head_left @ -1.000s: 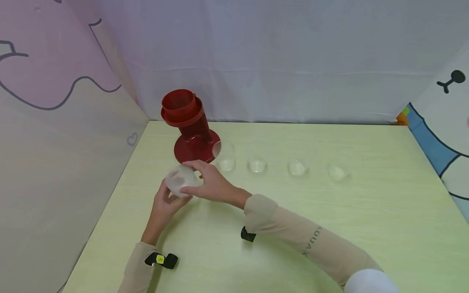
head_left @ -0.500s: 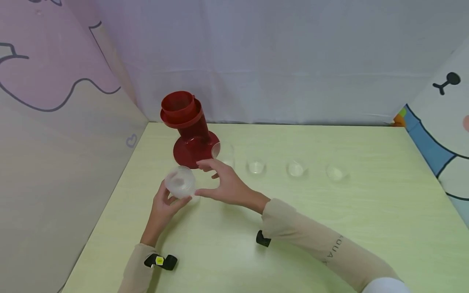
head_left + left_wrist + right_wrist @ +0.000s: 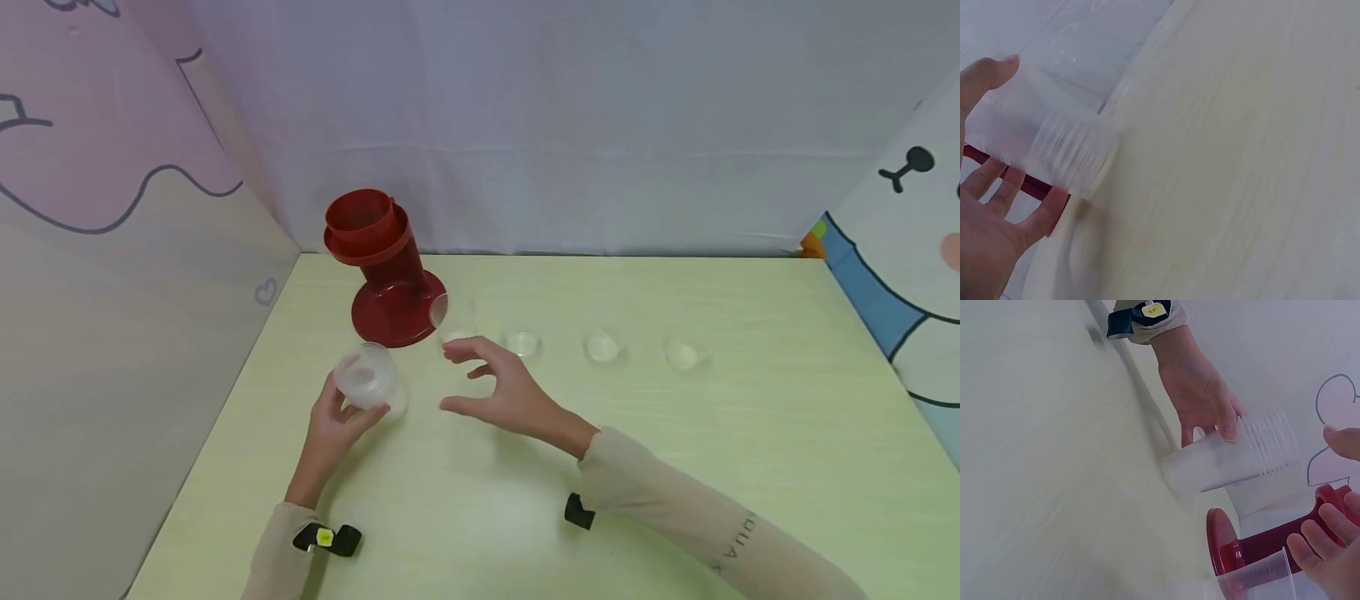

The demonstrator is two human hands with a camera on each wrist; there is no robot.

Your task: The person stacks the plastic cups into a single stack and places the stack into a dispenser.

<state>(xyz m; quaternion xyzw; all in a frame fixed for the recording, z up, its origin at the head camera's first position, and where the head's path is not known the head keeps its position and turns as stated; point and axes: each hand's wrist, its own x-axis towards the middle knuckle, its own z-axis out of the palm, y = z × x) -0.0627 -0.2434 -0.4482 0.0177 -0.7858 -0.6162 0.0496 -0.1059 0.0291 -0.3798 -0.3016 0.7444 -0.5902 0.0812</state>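
Note:
My left hand (image 3: 334,427) grips a stack of nested clear plastic cups (image 3: 367,375) on the left of the table. In the left wrist view, several ridged rims show at one end of the stack (image 3: 1066,147). The right wrist view has the base of the stack close over the tabletop. My right hand (image 3: 519,398) hovers to the right of the stack, thumb and fingers spread with nothing between them. Its fingertips overlap the lower part of the leftmost single clear cup (image 3: 462,312) in the head view.
A red stand (image 3: 393,271) with a round base and ring-shaped top rises at the back left, just behind the stack. More clear cups (image 3: 602,346) run in a row rightward across the table (image 3: 750,467). Printed curtains (image 3: 562,125) border the back and sides.
My right hand has let go of the cup stack and moved right, away from it. The left hand keeps holding the stack in nearly the same place.

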